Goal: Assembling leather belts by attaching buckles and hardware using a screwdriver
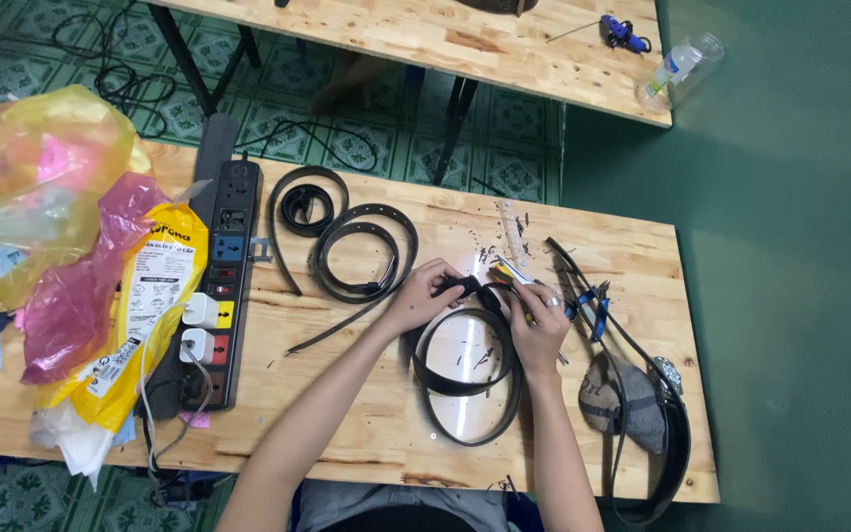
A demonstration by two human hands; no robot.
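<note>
belt: black strap (465, 389) looped on the table (366, 433), near the front edge and right of centre; one end is lifted between both hands.
feel: likely light, limp yet tough, smooth-faced; best held near the end, pinched flat.
left hand: (432, 293) fingers closed on the belt end, wrist low over the table.
right hand: (537, 325) curled shut just beside it, seemingly gripping a small tool, partly hidden; forearm comes in from the front edge.
</note>
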